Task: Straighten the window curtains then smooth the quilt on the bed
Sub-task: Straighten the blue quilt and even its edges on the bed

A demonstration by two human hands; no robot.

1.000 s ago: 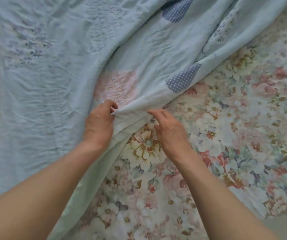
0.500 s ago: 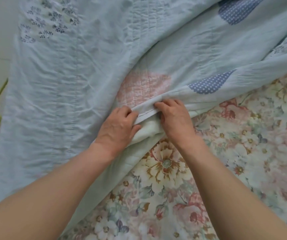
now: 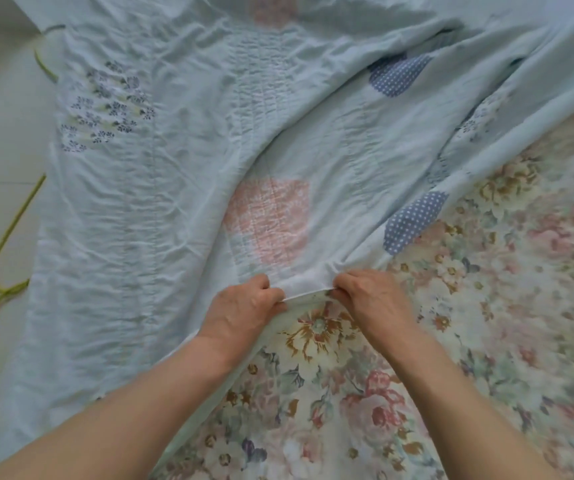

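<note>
On the floral sheet (image 3: pixel 486 306), both hands (image 3: pixel 244 306) (image 3: pixel 375 303) pinch the quilt (image 3: pixel 174 168) hem, fingertips seemingly tucked under

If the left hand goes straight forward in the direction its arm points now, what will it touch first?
The left hand already pinches the pale blue quilt at its edge. Going straight on, up and slightly right in the picture, it would most likely push first into the quilt's pink patch, though height above the fabric is unclear.

No readable text, labels, brands or numbers anywhere. The quilt (image 3: pixel 181 174) beyond the hands carries only patterned patches, and the sheet (image 3: pixel 486 306) beside the right hand carries only printed flowers; neither shows lettering or a tag.
</note>
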